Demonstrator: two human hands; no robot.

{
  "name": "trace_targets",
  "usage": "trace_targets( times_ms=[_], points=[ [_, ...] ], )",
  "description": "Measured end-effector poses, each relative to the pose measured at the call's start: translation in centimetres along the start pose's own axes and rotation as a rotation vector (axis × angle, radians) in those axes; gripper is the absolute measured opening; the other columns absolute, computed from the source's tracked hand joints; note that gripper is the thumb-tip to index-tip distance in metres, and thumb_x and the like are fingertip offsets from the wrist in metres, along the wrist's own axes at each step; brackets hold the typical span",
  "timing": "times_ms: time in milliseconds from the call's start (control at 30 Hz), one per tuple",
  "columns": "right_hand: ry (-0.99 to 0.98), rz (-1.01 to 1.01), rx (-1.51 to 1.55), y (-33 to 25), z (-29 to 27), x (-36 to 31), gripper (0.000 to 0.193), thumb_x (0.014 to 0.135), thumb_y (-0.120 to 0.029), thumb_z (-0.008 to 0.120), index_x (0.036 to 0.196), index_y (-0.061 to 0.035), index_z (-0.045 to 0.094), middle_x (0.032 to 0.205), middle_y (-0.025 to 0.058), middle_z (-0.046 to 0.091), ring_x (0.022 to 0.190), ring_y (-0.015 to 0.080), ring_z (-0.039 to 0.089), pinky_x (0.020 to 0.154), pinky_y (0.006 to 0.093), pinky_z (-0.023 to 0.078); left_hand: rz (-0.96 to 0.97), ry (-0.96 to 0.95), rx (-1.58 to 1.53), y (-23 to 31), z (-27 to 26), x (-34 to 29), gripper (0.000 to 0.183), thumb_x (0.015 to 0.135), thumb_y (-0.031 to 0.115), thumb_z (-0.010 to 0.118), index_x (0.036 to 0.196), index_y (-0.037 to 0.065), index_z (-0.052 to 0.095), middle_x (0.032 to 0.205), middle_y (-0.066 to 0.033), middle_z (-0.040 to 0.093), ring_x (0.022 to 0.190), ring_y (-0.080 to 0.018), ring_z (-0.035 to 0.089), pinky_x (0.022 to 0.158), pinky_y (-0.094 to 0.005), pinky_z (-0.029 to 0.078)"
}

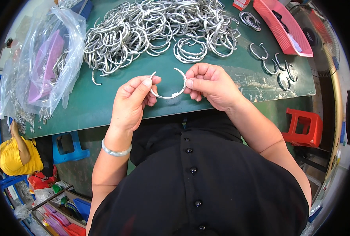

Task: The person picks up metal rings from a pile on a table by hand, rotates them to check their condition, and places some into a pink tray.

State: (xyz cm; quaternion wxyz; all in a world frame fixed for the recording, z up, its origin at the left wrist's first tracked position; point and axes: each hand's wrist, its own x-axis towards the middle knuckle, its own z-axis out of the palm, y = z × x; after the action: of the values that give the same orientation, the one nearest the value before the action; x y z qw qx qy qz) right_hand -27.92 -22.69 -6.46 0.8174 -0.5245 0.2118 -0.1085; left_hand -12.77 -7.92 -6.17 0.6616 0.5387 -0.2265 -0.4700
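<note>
Between my two hands is an open silver metal bangle (168, 97), its gap facing away from me. My left hand (132, 98) pinches its left side between thumb and fingers. On the opposite side, my right hand (210, 84) grips it the same way. The bangle hangs just above the near edge of the green table (104, 114). Beyond it lies a large heap of similar silver bangles (143, 31), with a small stack of bangles (190, 50) at the heap's near edge.
At the left sits a clear plastic bag (70, 51) around a purple tray (45, 67). Several loose bangles (269, 67) lie at the right, below a pink basket (279, 23). A red stool (305, 128) and a fan (316, 39) stand right; a person in yellow (17, 157) works left.
</note>
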Motion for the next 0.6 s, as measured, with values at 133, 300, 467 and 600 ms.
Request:
trace_targets(
  times_ms=[133, 300, 467, 600],
  points=[
    [-0.012, -0.004, 0.010, 0.0, 0.2, -0.3, 0.009, 0.081, -0.009, 0.058, 0.085, -0.0019, 0.055, 0.069, 0.0050, 0.060, 0.054, 0.0066, 0.054, 0.048, 0.0167, 0.042, 0.014, -0.004, 0.052, -0.1, -0.2, 0.0, 0.022, 0.088, 0.016, 0.048, 0.095, -0.002, 0.059, 0.069, -0.0009, 0.054, 0.057, -0.0066, 0.046, 0.053, -0.0189, 0.038],
    [-0.034, -0.008, -0.007, -0.1, 0.7, -0.8, 0.009, 0.082, -0.010, 0.056, 0.086, -0.0020, 0.055, 0.070, 0.0052, 0.060, 0.054, 0.0067, 0.054, 0.048, 0.0170, 0.042, 0.026, -0.013, 0.091, -0.3, -0.5, -0.2, 0.022, 0.088, 0.017, 0.048, 0.095, -0.001, 0.059, 0.069, -0.0001, 0.054, 0.058, -0.0060, 0.046, 0.054, -0.0184, 0.037],
    [-0.048, 0.013, -0.038, -0.1, 1.3, -1.6, 0.010, 0.083, -0.011, 0.055, 0.087, -0.0020, 0.056, 0.071, 0.0054, 0.061, 0.055, 0.0065, 0.055, 0.049, 0.0171, 0.042, 0.026, -0.007, 0.109, -0.2, -0.6, -0.9, 0.022, 0.088, 0.017, 0.048, 0.095, 0.000, 0.059, 0.069, 0.0008, 0.054, 0.057, -0.0053, 0.046, 0.054, -0.0179, 0.037],
    [-0.068, 0.000, -0.047, -0.2, 1.9, -2.4, 0.010, 0.083, -0.010, 0.056, 0.088, -0.0017, 0.056, 0.072, 0.0054, 0.061, 0.056, 0.0063, 0.055, 0.049, 0.0168, 0.042, 0.005, -0.023, 0.094, -0.1, -0.6, -1.7, 0.020, 0.087, 0.016, 0.048, 0.093, 0.000, 0.059, 0.069, 0.0013, 0.054, 0.056, -0.0046, 0.046, 0.054, -0.0171, 0.038]
  ],
)
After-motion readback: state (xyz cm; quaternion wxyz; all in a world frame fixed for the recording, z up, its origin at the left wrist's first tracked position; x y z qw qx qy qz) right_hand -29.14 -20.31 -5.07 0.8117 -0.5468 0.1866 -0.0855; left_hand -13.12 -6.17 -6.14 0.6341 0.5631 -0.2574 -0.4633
